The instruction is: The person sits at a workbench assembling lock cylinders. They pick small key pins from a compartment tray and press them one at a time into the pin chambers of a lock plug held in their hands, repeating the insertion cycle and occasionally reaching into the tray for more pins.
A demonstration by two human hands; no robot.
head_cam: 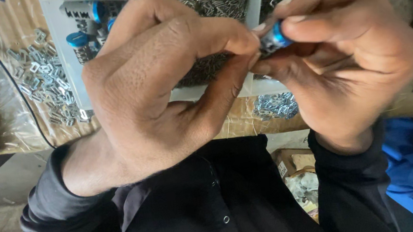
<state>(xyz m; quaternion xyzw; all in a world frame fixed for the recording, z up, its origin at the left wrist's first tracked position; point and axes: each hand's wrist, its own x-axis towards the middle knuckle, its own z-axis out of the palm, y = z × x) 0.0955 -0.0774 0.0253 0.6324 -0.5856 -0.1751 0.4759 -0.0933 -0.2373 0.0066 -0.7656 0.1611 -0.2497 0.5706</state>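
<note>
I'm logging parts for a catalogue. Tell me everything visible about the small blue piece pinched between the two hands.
The small blue piece is mostly hidden: only a shiny blue band and a dark, metallic-looking end show. It looks cylindrical, like the blue-capped parts in the white divided tray behind. It lies roughly level above the tray, pinched by the left hand thumb and forefinger and wrapped by the right hand fingers. Slightly blurred.
</note>
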